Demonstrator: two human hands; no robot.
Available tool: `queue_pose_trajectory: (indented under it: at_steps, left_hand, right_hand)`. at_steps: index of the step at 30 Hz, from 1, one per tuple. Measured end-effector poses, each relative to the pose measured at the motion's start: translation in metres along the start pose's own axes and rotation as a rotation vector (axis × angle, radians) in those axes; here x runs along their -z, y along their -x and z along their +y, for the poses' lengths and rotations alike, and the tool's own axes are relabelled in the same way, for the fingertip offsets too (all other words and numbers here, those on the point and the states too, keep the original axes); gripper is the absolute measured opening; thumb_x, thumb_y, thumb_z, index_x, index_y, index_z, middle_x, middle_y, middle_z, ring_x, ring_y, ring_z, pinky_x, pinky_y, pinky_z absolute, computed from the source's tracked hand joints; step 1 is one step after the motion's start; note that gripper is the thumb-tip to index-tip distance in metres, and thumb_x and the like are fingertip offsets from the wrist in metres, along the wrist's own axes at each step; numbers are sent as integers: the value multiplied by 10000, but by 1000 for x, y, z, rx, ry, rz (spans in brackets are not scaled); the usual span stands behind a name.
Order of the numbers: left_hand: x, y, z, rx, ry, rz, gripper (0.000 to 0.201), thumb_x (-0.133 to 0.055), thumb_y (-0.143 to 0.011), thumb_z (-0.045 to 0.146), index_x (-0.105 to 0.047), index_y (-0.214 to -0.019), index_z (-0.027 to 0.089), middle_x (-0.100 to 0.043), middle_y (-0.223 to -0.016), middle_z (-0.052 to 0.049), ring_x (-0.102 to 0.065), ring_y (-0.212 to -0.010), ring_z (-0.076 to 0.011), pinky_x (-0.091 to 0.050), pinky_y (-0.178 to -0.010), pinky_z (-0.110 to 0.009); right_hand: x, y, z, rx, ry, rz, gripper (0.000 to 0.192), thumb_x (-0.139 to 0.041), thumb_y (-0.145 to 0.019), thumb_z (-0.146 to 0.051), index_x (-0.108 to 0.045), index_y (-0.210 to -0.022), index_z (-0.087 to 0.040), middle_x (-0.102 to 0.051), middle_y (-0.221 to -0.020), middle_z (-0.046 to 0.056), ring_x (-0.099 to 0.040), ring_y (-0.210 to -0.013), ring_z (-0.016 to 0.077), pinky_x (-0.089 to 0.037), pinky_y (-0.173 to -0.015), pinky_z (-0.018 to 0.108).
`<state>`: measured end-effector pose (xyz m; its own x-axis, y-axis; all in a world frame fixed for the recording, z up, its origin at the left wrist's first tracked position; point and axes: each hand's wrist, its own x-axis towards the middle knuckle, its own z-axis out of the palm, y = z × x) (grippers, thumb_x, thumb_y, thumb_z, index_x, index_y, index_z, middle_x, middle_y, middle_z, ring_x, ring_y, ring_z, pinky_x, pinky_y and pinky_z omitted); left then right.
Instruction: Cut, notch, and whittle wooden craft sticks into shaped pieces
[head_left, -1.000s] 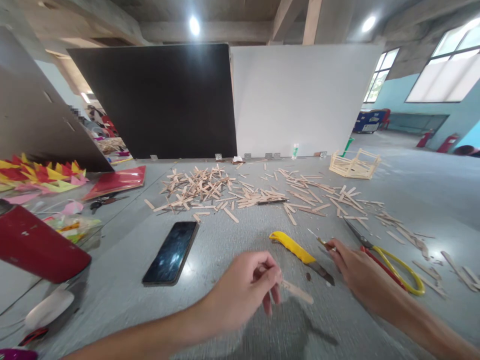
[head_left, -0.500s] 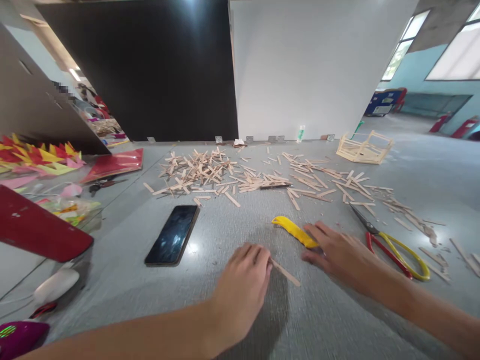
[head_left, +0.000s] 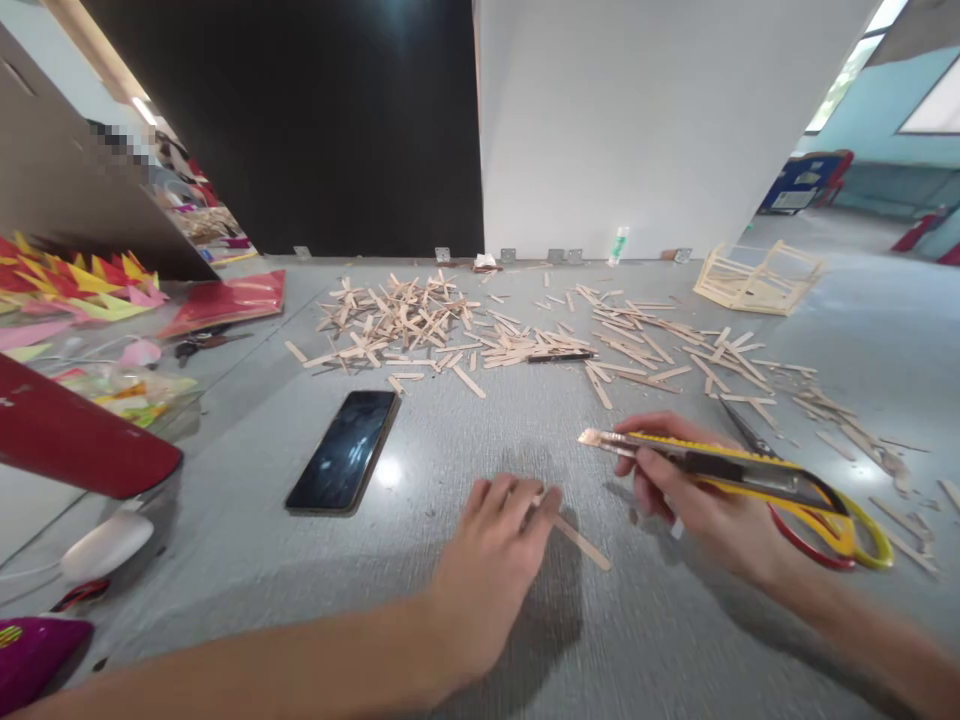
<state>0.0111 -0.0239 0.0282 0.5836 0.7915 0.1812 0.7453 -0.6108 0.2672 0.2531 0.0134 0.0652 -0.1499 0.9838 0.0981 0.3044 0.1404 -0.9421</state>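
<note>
My left hand (head_left: pixel 487 560) lies flat on the grey table, its fingers pressing one end of a wooden craft stick (head_left: pixel 581 542) that points to the right. My right hand (head_left: pixel 697 495) grips a yellow and black utility knife (head_left: pixel 712 465), held above the table with its blade pointing left, a short way right of the stick. Red and yellow scissors (head_left: pixel 825 510) lie behind the right hand, partly hidden by the knife.
A black phone (head_left: pixel 343 452) lies left of my hands. Several loose wooden sticks (head_left: pixel 465 335) are scattered across the far table, with a stick frame (head_left: pixel 757 280) at the far right. Red board (head_left: pixel 75 440), coloured paper shapes (head_left: pixel 75 285) and black scissors (head_left: pixel 202 343) sit at left.
My right hand has picked the yellow knife up off the table and turned its blade to the left. My left hand has laid the stick flat and holds it down.
</note>
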Motion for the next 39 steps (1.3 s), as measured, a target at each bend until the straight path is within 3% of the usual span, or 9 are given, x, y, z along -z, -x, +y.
queue_pose_trajectory:
  at_steps: [3, 8, 12, 14, 17, 20, 25, 31, 39]
  left_hand:
    - [-2, -11, -11, 8, 50, -8, 296, -499, -1005, 25, -706, -1169, 158, -683, -1136, -100, -631, -1065, -291, -570, -956, -497]
    - [-3, -14, -17, -61, 91, -28, 183, -554, -974, 35, -669, -986, 177, -655, -1032, -58, -628, -962, -227, -580, -859, -351]
    - [9, -7, -11, -141, 67, -48, 226, -569, -907, -27, -668, -963, 168, -672, -1067, -71, -635, -1020, -237, -586, -881, -326]
    - [12, 0, -5, -159, 10, -33, 266, -523, -900, -51, -691, -1019, 117, -682, -1152, -146, -627, -1115, -307, -574, -968, -428]
    - [7, 11, 8, -149, -68, -4, 354, -387, -974, -37, -695, -1122, 58, -700, -1094, -193, -665, -1037, -342, -585, -925, -527]
    - [-3, 19, 16, -157, -86, 69, 346, -427, -1077, 194, -634, -1338, 103, -689, -1201, -205, -685, -1093, -364, -605, -926, -560]
    - [-12, 22, 13, -216, -42, -5, 523, -407, -1102, 467, -509, -1520, 171, -601, -1422, -282, -576, -1361, -481, -487, -1056, -751]
    - [-9, 16, 2, -191, 43, -133, 549, -423, -1110, 412, -412, -1608, 180, -390, -1635, -306, -320, -1542, -480, -358, -1179, -734]
    - [-2, 10, -5, -241, 127, -174, 619, -512, -1055, 329, -366, -1635, 170, -347, -1660, -310, -226, -1577, -436, -281, -1254, -651]
  right_hand:
    - [-13, 7, 9, -5, 42, 73, 296, -737, -938, -504, -633, -903, -229, -565, -609, -58, -459, -472, 92, -378, -425, 204]
    - [-16, 12, 26, -65, 74, 34, 313, -717, -963, -512, -709, -1095, -228, -559, -560, -66, -477, -463, 101, -392, -412, 193]
    - [-17, 13, 31, -159, -88, -33, 350, -705, -969, -550, -710, -1053, -211, -656, -645, -25, -537, -454, 97, -433, -394, 189]
    - [-18, 13, 30, -149, -108, -49, 364, -692, -974, -559, -702, -1006, -197, -686, -674, -4, -544, -440, 92, -432, -389, 192]
    - [-17, 13, 29, -118, -47, -83, 346, -685, -981, -545, -685, -935, -202, -690, -676, -3, -561, -450, 102, -439, -409, 209]
    - [-15, 14, 30, -19, 143, -63, 275, -745, -950, -473, -665, -859, -226, -638, -644, -36, -561, -528, 117, -450, -488, 227]
    - [-14, 11, 32, 135, 266, -52, 202, -710, -948, -349, -661, -789, -234, -633, -684, -30, -563, -608, 133, -467, -572, 248]
    - [-23, 19, 23, 11, 138, -153, 247, -621, -1021, -426, -648, -873, -232, -652, -567, -44, -577, -446, 118, -456, -448, 217]
    - [-29, 19, 17, 45, 188, -154, 308, -579, -1031, -416, -637, -794, -229, -638, -522, -31, -578, -418, 114, -442, -427, 204]
